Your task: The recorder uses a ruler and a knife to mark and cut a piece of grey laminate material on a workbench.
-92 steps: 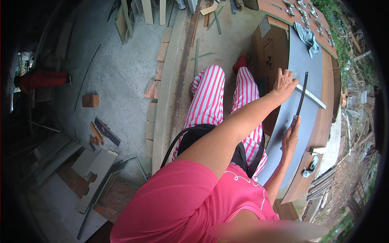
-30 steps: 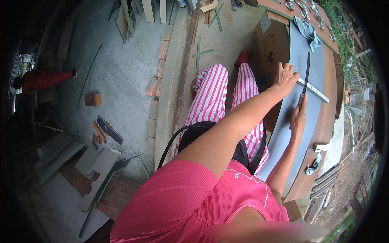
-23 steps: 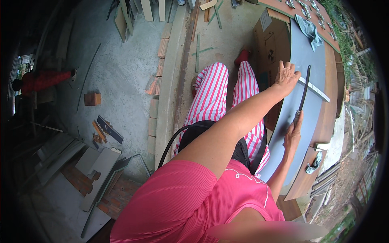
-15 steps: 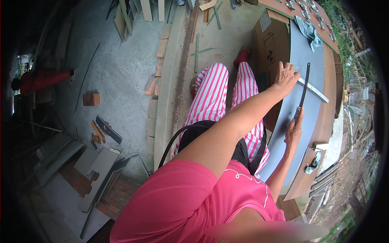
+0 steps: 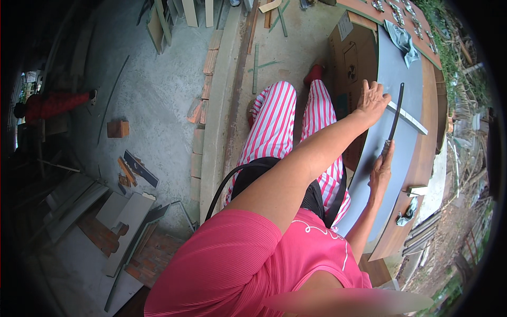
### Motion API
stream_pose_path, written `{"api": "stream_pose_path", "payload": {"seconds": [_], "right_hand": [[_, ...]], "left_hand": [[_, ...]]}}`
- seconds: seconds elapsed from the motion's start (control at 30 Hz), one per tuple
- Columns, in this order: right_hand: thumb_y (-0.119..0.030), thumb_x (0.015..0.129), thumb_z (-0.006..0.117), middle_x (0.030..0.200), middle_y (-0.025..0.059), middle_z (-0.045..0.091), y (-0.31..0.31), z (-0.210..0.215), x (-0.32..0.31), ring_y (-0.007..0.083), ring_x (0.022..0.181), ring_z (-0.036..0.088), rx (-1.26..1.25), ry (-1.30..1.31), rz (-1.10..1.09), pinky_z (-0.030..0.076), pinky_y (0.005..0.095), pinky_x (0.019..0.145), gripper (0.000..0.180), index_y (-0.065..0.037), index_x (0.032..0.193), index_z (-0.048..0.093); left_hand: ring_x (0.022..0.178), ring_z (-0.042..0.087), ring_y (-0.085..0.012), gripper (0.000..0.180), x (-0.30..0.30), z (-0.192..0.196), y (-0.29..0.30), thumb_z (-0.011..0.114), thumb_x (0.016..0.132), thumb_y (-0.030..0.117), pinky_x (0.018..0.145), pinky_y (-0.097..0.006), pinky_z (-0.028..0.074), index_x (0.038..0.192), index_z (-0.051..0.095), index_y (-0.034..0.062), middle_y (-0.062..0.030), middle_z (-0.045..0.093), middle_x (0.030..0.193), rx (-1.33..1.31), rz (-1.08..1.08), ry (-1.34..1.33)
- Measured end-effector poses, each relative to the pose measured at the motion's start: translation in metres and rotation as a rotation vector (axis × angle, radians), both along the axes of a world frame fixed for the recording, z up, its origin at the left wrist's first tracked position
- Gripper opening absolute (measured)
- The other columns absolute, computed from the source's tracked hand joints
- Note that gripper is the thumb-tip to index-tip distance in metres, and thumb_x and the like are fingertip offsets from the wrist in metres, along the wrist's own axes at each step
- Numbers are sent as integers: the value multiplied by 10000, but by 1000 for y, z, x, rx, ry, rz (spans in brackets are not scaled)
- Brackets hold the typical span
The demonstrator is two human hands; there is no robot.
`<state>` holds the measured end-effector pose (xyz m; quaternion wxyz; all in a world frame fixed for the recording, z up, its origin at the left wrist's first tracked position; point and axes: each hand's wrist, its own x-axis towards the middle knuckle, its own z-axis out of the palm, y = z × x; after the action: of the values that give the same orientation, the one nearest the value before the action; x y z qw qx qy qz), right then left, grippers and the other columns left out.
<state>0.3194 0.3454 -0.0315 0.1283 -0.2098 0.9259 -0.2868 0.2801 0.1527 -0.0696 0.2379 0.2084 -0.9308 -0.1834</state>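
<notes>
Looking down from nearest to farthest, a pink-shirted shoulder is filling the bottom of the view at about 6 o'clock, and pink-and-white striped trousers are showing beyond it toward 12 o'clock. The right hand is sitting at roughly 3 o'clock, its fingers wrapped tight around the handle of a long dark blade, which is pointing away toward 1 o'clock and lying across a grey sheet. That sheet is resting on the brown wooden table, which is curving along the right side of the view. Beyond the right hand, the left hand is pressing down on the grey sheet with its fingers spread apart, holding nothing, just beside the left end of a pale straight bar. The bar is lying crosswise on the sheet and the blade is crossing over it. Near the table's near edge, at about 4 o'clock, a small metal piece is lying on the wood. Farther off, a cardboard box is standing under the table's far part, and a crumpled grey cloth is lying at the sheet's far end at 1 o'clock. Off at 9 o'clock, a small wood block is sitting on the concrete floor.
</notes>
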Motion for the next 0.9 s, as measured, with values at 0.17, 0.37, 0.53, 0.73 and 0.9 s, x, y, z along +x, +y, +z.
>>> {"api": "stream_pose_path", "payload": {"seconds": [0.17, 0.37, 0.53, 0.73, 0.9], "right_hand": [[-108, 961, 383, 1296, 132, 538, 29, 9, 31, 226, 865, 645, 89, -167, -120, 493, 344, 692, 588, -350, 1455, 174], [-127, 957, 382, 1229, 160, 574, 1, 3, -1, 279, 779, 646, 38, -66, -41, 490, 379, 660, 577, -342, 1453, 181], [-148, 950, 393, 1076, 199, 628, -45, 4, -46, 323, 689, 643, 60, -60, -35, 480, 415, 611, 567, -321, 1452, 192], [-130, 948, 393, 1115, 195, 617, -27, 9, -21, 329, 727, 646, 73, -100, -48, 481, 414, 642, 572, -324, 1450, 201], [-85, 955, 385, 1034, 102, 632, 36, -9, 28, 133, 588, 526, -58, 155, 39, 443, 301, 512, 592, -359, 1451, 213]], "left_hand": [[937, 505, -265, 158, -2, -2, -2, 533, 818, 100, 888, -477, 310, 932, 640, 119, -121, 563, 916, -18, -1, 2], [926, 505, -258, 145, 0, -1, -2, 539, 816, 107, 855, -457, 314, 918, 641, 122, -119, 564, 915, -27, -11, 13], [924, 507, -255, 137, 0, 1, 2, 544, 821, 127, 841, -456, 312, 916, 642, 130, -113, 564, 910, -37, -6, -4], [931, 506, -249, 134, 2, -2, -1, 592, 811, 176, 842, -454, 308, 925, 644, 130, -108, 566, 906, -34, -1, -7], [943, 503, -252, 136, -1, -3, -2, 599, 818, 183, 847, -453, 307, 932, 645, 126, -112, 569, 912, -29, -11, -9]]}}
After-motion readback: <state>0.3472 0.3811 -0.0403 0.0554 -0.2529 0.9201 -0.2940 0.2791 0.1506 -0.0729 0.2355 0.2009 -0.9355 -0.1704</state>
